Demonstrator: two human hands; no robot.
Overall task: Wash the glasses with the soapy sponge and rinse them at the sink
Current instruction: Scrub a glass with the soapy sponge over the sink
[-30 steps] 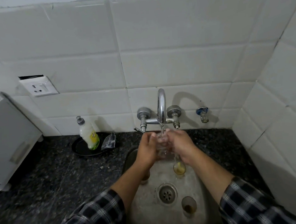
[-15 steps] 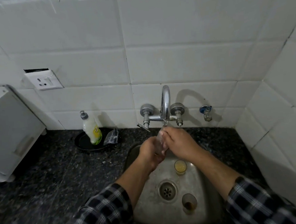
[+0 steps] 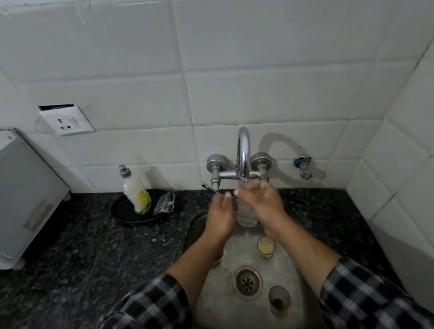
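Observation:
I hold a clear glass (image 3: 246, 211) upright right under the chrome tap spout (image 3: 243, 152). My left hand (image 3: 220, 214) and my right hand (image 3: 263, 206) are pressed around its sides. Below, in the steel sink (image 3: 215, 300), stands a small glass with yellowish liquid (image 3: 266, 247) near the back. A brownish glass with dark dregs (image 3: 279, 300) stands right of the drain (image 3: 247, 281). A third glass is partly hidden under my left forearm. A soapy sponge in a wrapper (image 3: 165, 202) lies on the black dish (image 3: 126, 211).
A dish-soap bottle (image 3: 135, 192) stands on that black dish, left of the sink on the dark granite counter (image 3: 76, 264). A white appliance (image 3: 13, 199) sits at far left. A wall socket (image 3: 65, 122) and a small side valve (image 3: 303, 167) are on the tiled wall.
Both hands raised the clear glass from low in the basin up to the spout mouth. The view has tilted slightly.

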